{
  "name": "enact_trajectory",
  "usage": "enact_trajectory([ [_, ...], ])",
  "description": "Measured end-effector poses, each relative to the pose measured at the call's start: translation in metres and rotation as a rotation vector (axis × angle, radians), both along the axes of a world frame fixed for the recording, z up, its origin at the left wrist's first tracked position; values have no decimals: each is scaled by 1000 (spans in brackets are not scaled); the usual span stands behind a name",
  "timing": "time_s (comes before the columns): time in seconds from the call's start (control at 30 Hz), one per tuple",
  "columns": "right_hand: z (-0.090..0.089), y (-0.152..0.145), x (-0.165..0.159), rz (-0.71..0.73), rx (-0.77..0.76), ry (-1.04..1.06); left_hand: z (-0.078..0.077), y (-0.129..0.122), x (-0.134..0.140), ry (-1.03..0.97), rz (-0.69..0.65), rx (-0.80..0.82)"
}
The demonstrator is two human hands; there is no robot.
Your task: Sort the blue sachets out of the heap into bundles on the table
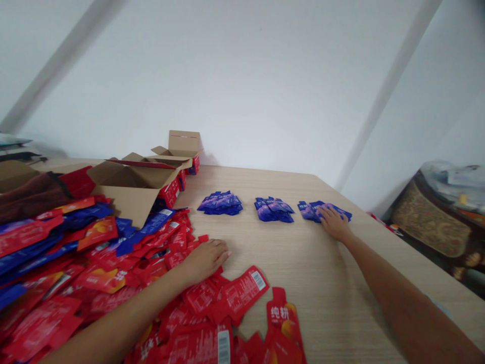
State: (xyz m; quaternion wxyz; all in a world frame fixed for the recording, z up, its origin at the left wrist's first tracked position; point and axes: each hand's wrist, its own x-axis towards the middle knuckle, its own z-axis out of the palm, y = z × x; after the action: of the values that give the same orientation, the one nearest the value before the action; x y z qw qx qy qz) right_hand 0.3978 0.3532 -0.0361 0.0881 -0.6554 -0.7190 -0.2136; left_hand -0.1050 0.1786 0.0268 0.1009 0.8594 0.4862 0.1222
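Note:
My left hand (pixel 207 259) rests on the right edge of a big heap of red pouches (pixel 242 293), its fingers stretched out and slightly bent. No pouch is visibly gripped in it. At the far right of the table my right hand (pixel 334 222) lies with fingers spread on a small pile of blue-purple pouches (pixel 310 210), covering part of it. Two similar piles lie in a row to its left: the middle blue pile (pixel 273 209) and the left blue pile (pixel 220 203).
Open cardboard boxes (pixel 132 197) with red sides stand at the back left, near the wall. A dark brown cloth (pixel 36 197) lies on blue and red pouches at the left. Beyond the table's right edge is a patterned chair (pixel 432 217) with plastic bags on it.

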Motion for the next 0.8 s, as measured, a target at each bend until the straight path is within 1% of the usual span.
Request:
enact_trajectory([
  [0.07, -1, -1, 14, -112, 75, 61, -1, 0, 0, -1, -1, -2],
  [0.1, -3, -1, 21, -167, 87, 88, -1, 1, 0, -2, 0, -2],
  [0.17, -9, 0, 33, -238, 74, 129, -1, 1, 0, -6, 3, -2],
  [0.2, -12, 0, 37, -249, 67, 138, -1, 1, 0, -10, 5, -2],
  [0.3, -22, 2, 41, -204, 102, 85, -3, 2, -1, -24, 4, 1],
  [0.4, -27, 2, 32, -160, 136, -38, -6, 3, -2, -30, 0, 5],
  [0.5, -28, 0, 17, -173, 130, -113, -8, 5, -4, -28, 7, 8],
  [0.6, -28, -3, 3, -195, 119, -142, -8, 5, -4, -28, 10, 5],
  [0.7, -27, -6, -5, -202, 91, -97, -6, 4, -3, -35, 7, -1],
  [0.8, -23, -8, -6, -221, 132, 89, -7, 4, -4, -43, 5, -1],
])
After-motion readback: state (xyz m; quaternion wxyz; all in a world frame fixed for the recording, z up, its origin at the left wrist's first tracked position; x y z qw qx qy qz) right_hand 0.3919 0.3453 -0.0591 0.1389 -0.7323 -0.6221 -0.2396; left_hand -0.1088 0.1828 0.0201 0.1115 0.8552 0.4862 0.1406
